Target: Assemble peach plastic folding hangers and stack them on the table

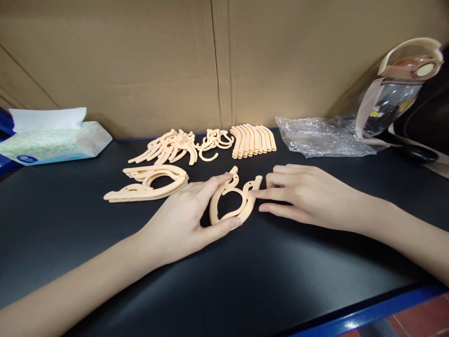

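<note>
A cream plastic folding hanger (248,206) with its two arms folded up around a hook lies flat on the black table. My left hand (189,213) holds it from the left, thumb on its lower curve and index finger at the top of its left arm. From the right, my right hand (301,196) reaches in with fingers apart, the index fingertip touching the hanger's right arm. Left of my left hand rests a stack of similar folded hangers (164,191), partly hidden behind that hand.
Along the cardboard wall (147,61) lie a pile of loose hanger arms (168,146), several hooks (209,157) and a neat row of arms (252,140). A tissue pack (52,142) is at left. Clear plastic wrap (315,138) and a strapped water bottle (394,100) occupy the right.
</note>
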Demonstrator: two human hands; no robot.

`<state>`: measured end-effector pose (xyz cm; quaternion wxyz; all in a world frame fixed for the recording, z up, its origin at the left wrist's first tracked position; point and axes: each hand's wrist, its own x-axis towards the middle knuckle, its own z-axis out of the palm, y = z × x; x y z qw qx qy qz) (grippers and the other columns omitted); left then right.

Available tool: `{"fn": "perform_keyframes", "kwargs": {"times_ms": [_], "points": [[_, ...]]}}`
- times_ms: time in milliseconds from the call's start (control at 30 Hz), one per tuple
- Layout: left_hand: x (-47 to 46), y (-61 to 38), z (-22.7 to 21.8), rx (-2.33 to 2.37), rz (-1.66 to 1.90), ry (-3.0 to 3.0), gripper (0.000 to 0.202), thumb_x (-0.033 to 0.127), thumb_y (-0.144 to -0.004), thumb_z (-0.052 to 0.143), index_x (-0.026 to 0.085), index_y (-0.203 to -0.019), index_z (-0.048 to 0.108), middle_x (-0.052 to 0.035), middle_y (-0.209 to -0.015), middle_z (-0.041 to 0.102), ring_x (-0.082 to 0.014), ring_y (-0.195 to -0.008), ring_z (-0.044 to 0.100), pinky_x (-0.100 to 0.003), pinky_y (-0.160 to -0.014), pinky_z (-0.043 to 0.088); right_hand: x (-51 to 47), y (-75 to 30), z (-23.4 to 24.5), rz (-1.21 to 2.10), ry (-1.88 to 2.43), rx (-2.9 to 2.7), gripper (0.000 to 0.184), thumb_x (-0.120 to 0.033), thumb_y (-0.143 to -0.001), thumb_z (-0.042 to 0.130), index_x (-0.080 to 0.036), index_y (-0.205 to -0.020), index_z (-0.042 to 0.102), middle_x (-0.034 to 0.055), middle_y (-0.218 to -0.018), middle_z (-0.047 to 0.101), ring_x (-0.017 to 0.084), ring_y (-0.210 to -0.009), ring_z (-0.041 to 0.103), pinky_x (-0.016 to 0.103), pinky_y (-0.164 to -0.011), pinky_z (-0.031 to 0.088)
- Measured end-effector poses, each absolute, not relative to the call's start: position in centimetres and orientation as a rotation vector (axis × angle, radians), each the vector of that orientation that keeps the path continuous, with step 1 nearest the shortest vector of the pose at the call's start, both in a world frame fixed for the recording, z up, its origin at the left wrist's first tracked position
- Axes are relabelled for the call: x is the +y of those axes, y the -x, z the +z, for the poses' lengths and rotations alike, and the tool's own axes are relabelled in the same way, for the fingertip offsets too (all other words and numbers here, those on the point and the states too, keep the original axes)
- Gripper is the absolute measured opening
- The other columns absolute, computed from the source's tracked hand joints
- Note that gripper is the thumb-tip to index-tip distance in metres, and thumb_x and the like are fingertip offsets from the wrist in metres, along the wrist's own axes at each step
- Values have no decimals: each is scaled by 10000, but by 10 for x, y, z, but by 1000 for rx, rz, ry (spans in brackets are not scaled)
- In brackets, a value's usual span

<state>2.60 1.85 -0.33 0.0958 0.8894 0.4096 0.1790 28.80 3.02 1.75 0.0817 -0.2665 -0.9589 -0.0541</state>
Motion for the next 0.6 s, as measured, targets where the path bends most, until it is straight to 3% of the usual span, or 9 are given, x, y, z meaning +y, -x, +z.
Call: {"fn": "perform_keyframes", "kwargs": {"times_ms": [133, 267, 600], "points": [[17, -26, 0, 1186, 539, -2666, 440, 338, -982, 375, 191, -1393, 425, -77, -1283, 649, -251, -1058, 645, -387, -873, 491, 33, -291, 18, -239, 888, -2823, 343, -338, -1009, 440, -168, -1140, 708, 87, -904, 641, 216, -809, 571, 353, -740, 451], [20, -27, -4, 1192, 592, -2740, 368, 215, -976, 406, 178, -1334, 482, -67, -1295, 642, -225, -1111, 615, -369, -938, 463, 35, -290, 15, -129, 951, -2804, 387, -336, -1023, 390, -134, -1163, 688, 108, -983, 636, 229, -887, 581, 375, -810, 474], [23, -27, -5, 1213, 602, -2881, 284, 319, -999, 486, 217, -1262, 518, -49, -1119, 672, -245, -1002, 593, -388, -844, 440, 38, -287, 9, 63, 906, -2755, 394, -344, -1028, 371, -158, -1262, 627, 118, -1099, 647, 240, -961, 594, 420, -859, 513]]}}
